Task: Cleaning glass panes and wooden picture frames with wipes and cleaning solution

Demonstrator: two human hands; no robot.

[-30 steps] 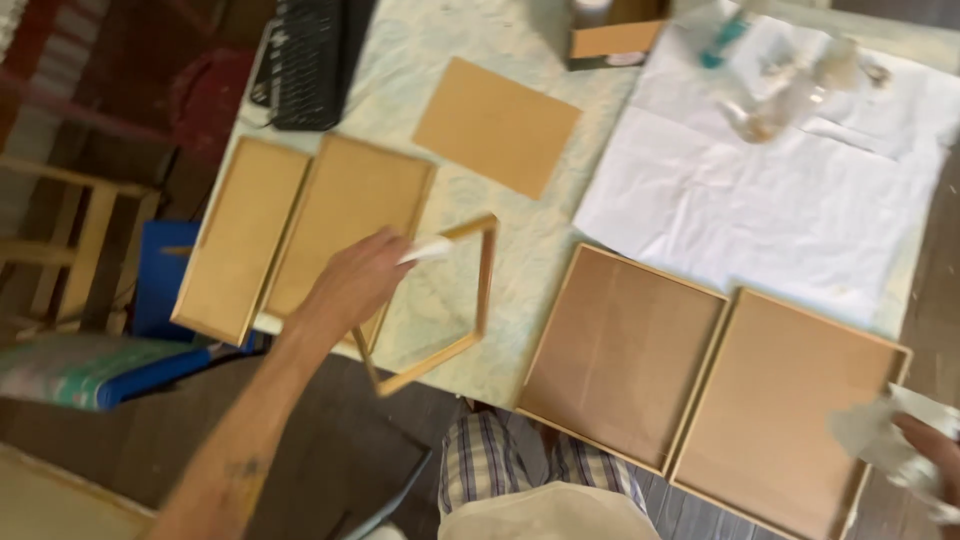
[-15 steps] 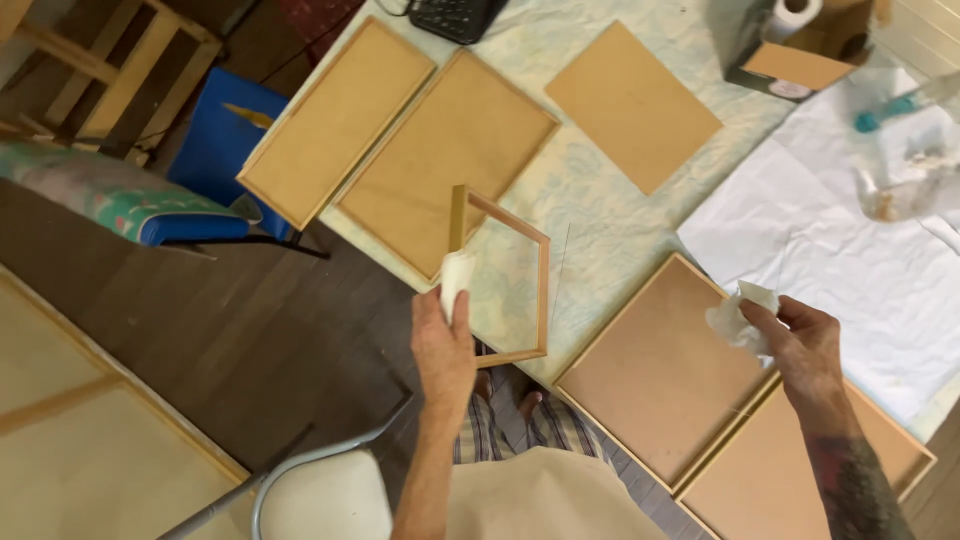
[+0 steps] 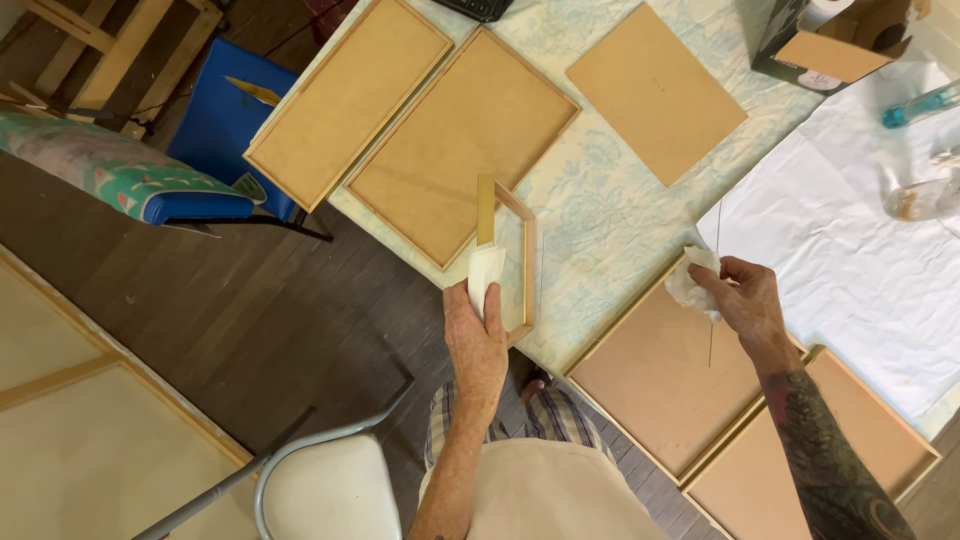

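Note:
My left hand (image 3: 477, 335) grips the near side of an empty wooden frame (image 3: 525, 255) through a white cloth pad (image 3: 485, 275); the frame is tilted up off the table's front edge. A crumpled white cloth (image 3: 692, 283) is pinched in my right hand (image 3: 745, 300), which hovers over the back of a framed brown panel (image 3: 665, 370). Something thin like a wire or a glass edge (image 3: 714, 290) runs past that hand; I cannot tell if it is held.
Two framed panels (image 3: 350, 95) (image 3: 462, 140) lie at the table's left. A loose brown board (image 3: 655, 92) lies further back. A white sheet (image 3: 850, 250) covers the right side, with a cardboard box (image 3: 835, 45), spray bottle (image 3: 920, 102) and another panel (image 3: 830, 460). A blue chair (image 3: 225, 125) stands left.
The view has swung and closed in. My left hand has drawn the empty frame toward me. My right hand brought the crumpled cloth in from the right over the brown panel.

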